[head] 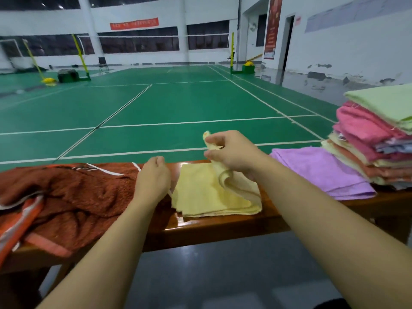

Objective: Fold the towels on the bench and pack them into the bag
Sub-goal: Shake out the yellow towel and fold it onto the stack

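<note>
A pale yellow towel (200,195) lies partly folded on the wooden bench (223,226) in front of me. My right hand (231,152) pinches one corner of it and holds that corner lifted above the bench. My left hand (153,179) hovers just left of the towel with its fingers curled; whether it holds the towel's thin loop at the left edge I cannot tell. A folded purple towel (321,172) lies to the right. Beyond it stands a stack of folded towels (374,139) in pink, cream, orange and light green.
A rust-brown and orange bag or cloth (66,197) with white trim is spread over the bench's left part. Behind the bench lies a green badminton court with nets and posts. Grey floor lies below the bench's front edge.
</note>
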Motion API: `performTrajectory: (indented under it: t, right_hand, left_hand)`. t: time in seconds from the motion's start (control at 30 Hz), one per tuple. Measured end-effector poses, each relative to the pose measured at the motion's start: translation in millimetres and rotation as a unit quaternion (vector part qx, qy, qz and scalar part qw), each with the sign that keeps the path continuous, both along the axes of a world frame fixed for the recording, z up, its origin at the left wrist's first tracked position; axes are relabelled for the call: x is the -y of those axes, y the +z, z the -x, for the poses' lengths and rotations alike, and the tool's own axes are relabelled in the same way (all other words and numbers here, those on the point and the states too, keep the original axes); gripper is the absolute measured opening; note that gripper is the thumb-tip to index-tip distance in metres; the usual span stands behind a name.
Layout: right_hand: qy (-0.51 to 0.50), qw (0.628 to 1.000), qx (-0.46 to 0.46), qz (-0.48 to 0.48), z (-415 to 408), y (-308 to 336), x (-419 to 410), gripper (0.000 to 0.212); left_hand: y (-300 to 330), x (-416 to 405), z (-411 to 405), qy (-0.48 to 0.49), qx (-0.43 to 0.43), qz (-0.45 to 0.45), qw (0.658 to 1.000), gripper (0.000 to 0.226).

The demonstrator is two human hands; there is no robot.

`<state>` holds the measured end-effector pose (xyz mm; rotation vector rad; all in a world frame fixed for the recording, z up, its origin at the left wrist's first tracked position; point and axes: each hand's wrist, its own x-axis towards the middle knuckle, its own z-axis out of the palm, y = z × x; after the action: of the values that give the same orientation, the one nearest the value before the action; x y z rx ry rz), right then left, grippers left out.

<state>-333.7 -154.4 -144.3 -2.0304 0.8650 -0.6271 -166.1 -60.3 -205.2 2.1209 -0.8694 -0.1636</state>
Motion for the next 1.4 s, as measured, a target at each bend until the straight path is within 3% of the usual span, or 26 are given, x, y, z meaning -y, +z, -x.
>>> performTrajectory:
  t: [0.1,0.2,0.27,0.33,0.43,0.6,0.83,0.93,1.03,1.13,1.3,1.4]
  right_hand:
    - [0.051,0.992,0.026,-0.108,-23,-3,-15,0.049]
    - [-0.018,0.999,0.002,-0.027,-16,-6,-2,0.038]
    - [-0.076,0.988,-0.112,0.078,-1,-15,12,0.035]
    - [-0.126,0.945,-0.257,0.158,16,-28,25,0.036]
    - [-0.145,0.918,-0.341,0.144,32,-41,34,0.043]
    - [-0.124,0.940,-0.300,0.106,35,-54,31,0.041]
    - [-0.195,0.969,-0.139,0.067,53,-47,42,0.035]
    - [-0.232,0.967,-0.089,0.056,86,-34,58,0.028]
    - [-0.289,0.945,-0.109,0.111,126,-21,78,0.023]
    - [-0.350,0.902,-0.149,0.202,160,-12,98,0.023]
    - [-0.349,0.831,-0.339,0.269,182,-24,102,0.035]
    - [-0.283,0.861,-0.313,0.282,182,-35,107,0.038]
  left_hand:
    - [1,-6,-2,-0.004,-0.002,-0.001,1.000,0.041]
    - [0,-7,2,-0.017,0.010,-0.044,0.999,0.046]
    - [-1,-3,5,-0.008,0.024,-0.081,0.996,0.057]
    - [-3,6,8,-0.004,0.053,-0.140,0.989,0.065]
    - [-8,19,16,0.001,0.089,-0.208,0.974,0.080]
    - [-13,35,30,-0.029,0.093,-0.197,0.976,0.069]
    - [3,48,56,-0.049,-0.005,-0.042,0.998,0.059]
    - [9,64,85,-0.098,-0.099,0.041,0.989,0.043]
    - [16,87,125,-0.158,-0.221,0.124,0.955,0.025]
    - [21,118,161,-0.190,-0.259,0.157,0.934,0.023]
    - [5,155,204,-0.202,-0.227,0.092,0.948,0.034]
    - [-5,165,212,-0.181,-0.132,0.007,0.975,0.047]
